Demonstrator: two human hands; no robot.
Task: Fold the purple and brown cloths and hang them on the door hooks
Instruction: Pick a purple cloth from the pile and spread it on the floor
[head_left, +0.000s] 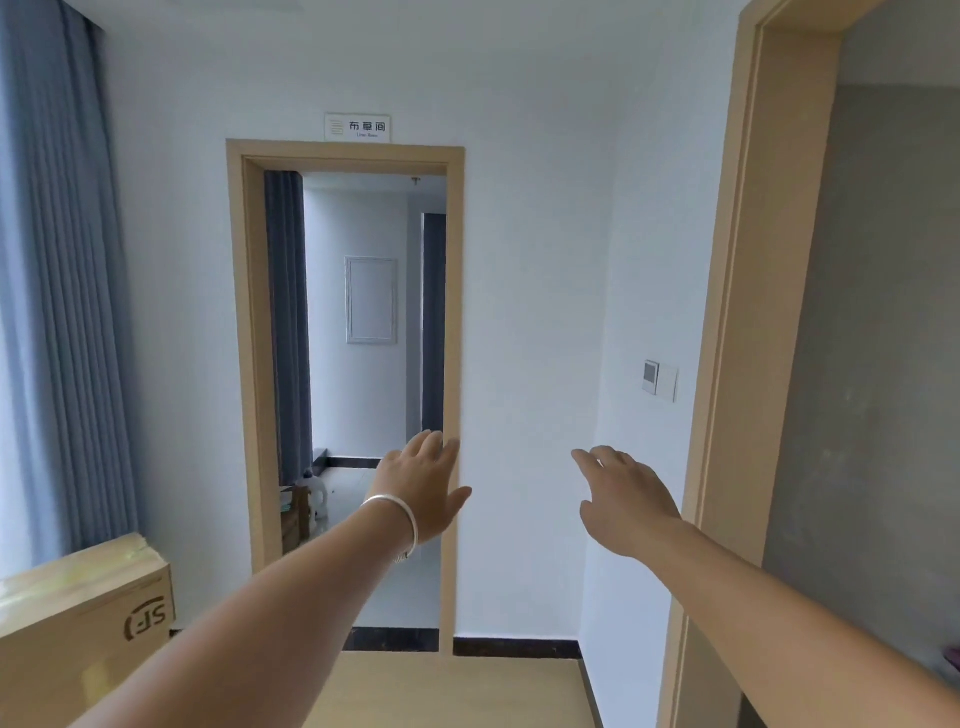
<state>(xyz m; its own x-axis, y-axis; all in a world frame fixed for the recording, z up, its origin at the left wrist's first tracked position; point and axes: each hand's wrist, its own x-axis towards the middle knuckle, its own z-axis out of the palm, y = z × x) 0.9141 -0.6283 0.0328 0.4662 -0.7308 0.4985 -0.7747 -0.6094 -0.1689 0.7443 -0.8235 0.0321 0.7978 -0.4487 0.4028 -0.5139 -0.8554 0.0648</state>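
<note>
Both my arms reach forward into empty air in a small hallway. My left hand, with a silver bangle on its wrist, is held out with relaxed fingers in front of an open doorway. Further right, my right hand is stretched out before the white wall, fingers loosely extended and holding nothing. No purple or brown cloth is in view, and no door hooks can be seen.
A cardboard box stands at the lower left under a blue curtain. A second wooden door frame rises at the right beside a wall switch. A jug sits on the floor beyond the doorway.
</note>
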